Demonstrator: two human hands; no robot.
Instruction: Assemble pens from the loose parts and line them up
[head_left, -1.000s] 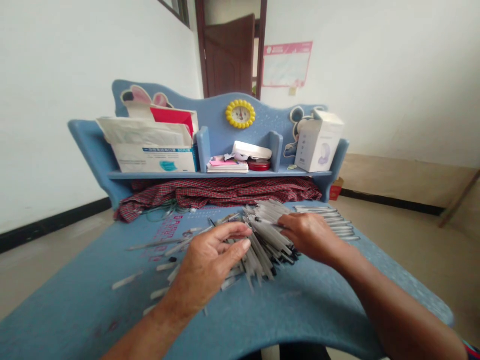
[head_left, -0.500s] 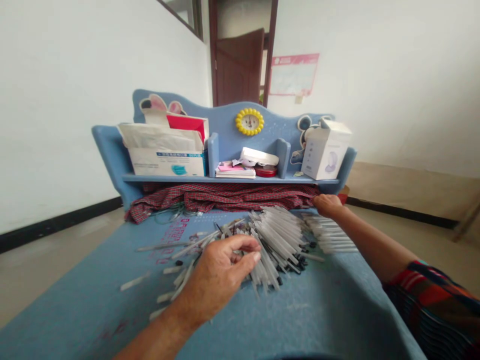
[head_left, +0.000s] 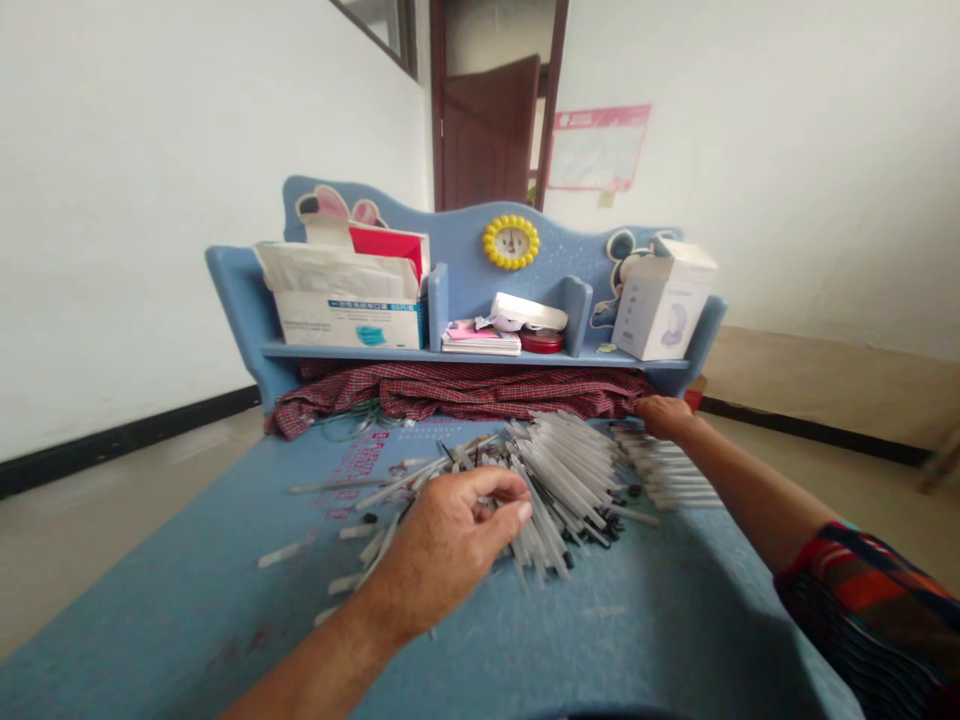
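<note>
A neat row of slim tubes (head_left: 679, 478) lies lined up at the counter's (head_left: 600, 650) right side, while a larger heap (head_left: 566, 465) sits loose mid-counter, so the work looks only partway along. The tubes are straight, cloudy, smooth-looking plastic, with small black pieces among them. The left hand (head_left: 457, 525) curls beside the heap; the right hand (head_left: 664, 415) reaches the row's far end, near crumpled checked cloth (head_left: 465, 390). Whether either grips anything, I cannot tell.

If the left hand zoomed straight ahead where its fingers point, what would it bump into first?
Probably the pile of thin, see-through tubes, just beyond the left hand. I can't tell whether it hovers above them or already touches some.
</note>
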